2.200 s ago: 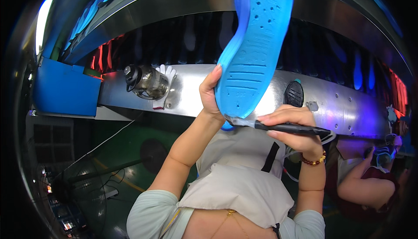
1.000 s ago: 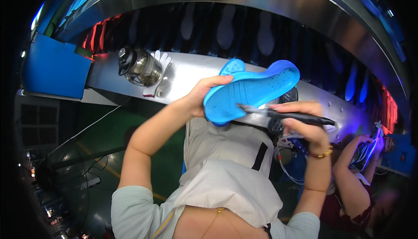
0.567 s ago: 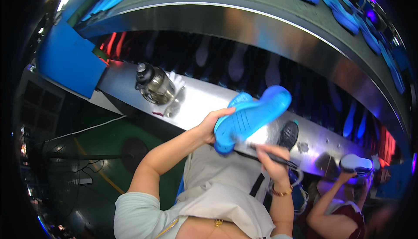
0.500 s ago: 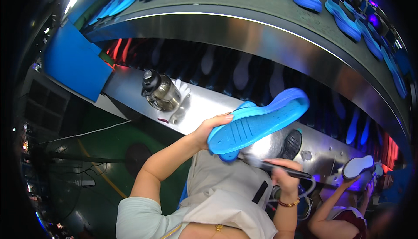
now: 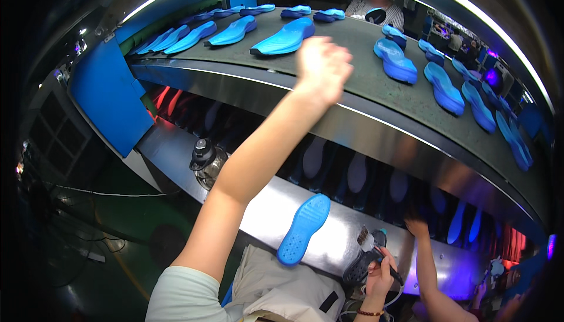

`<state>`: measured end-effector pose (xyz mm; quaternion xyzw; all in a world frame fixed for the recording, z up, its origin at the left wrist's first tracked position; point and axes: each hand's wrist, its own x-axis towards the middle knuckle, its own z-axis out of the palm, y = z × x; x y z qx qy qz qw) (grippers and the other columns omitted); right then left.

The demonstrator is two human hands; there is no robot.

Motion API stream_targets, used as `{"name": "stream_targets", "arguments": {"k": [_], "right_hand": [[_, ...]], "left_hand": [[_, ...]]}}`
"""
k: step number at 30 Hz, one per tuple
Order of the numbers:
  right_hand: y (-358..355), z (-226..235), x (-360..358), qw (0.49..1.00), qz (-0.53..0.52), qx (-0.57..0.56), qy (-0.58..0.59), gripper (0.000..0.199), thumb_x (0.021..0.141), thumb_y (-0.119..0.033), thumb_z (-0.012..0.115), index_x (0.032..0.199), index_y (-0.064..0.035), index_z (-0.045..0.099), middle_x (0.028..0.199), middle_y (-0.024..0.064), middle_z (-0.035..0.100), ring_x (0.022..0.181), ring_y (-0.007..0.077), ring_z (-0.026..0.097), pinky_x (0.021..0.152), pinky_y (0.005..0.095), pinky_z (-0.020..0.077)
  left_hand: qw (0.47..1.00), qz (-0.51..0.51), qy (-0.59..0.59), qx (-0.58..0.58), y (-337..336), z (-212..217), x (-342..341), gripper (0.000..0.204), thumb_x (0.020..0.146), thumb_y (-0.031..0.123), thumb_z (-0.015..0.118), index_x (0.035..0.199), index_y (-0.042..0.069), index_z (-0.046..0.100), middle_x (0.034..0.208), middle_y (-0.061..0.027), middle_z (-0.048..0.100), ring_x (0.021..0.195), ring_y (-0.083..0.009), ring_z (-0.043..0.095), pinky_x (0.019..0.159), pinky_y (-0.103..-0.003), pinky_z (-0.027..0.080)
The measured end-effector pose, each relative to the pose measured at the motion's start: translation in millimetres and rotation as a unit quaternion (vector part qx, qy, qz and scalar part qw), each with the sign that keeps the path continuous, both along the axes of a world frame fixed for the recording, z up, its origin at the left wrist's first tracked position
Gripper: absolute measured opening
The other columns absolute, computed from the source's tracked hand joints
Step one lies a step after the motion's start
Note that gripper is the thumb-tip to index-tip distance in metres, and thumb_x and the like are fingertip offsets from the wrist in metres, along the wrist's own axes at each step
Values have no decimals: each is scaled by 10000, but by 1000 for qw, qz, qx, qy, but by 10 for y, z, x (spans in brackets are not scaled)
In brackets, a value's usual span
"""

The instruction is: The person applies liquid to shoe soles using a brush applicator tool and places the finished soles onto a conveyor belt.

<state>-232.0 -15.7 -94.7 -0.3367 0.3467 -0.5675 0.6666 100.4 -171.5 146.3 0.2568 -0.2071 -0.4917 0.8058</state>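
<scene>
My left hand [image 5: 323, 69] reaches over the belt's near edge, fingers apart though blurred, beside a blue shoe sole [image 5: 285, 38] lying on the belt; I cannot make out whether they touch. Low on the right, my right hand [image 5: 379, 275] grips a brush [image 5: 366, 241] by its dark handle, bristles pointing up and away. Under the brush lies a dark, studded sole-shaped piece [image 5: 355, 269]. Another blue shoe sole [image 5: 303, 228] rests on the metal ledge [image 5: 264, 210] in front of me, its patterned face up.
Rows of blue soles [image 5: 446, 90] stand along the green conveyor belt [image 5: 358, 63]. A clear bottle with a black lid [image 5: 205, 160] is on the ledge's left. Beneath the belt, more soles sit in a dark, red-lit space. A co-worker's arm [image 5: 432, 269] reaches in from the right; another person [image 5: 376, 8] is across the belt.
My left hand has gone from above my lap, where it held a blue sole, up to the belt. My right hand with the brush has lowered slightly. The view has shifted upward.
</scene>
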Motion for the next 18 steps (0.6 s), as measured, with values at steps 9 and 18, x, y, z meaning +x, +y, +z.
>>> {"name": "stream_targets", "arguments": {"k": [9,18], "right_hand": [[5,37,-18,1000,-18,19,-16,268,762,20,570,1027,56,543,1065,193,554,754,191,573,677,244,474],[-10,-50,-213,996,-89,8,-17,214,785,11,533,987,73,567,1004,177,580,913,226,558,812,296,437]], "left_hand": [[466,181,-865,34,-951,-51,-539,436,823,443,447,1050,100,594,1011,-135,598,999,-342,526,859,-449,395],[627,489,-575,-193,579,-238,-171,177,782,222,638,833,55,612,742,-61,603,642,-164,568,611,-319,461]]}}
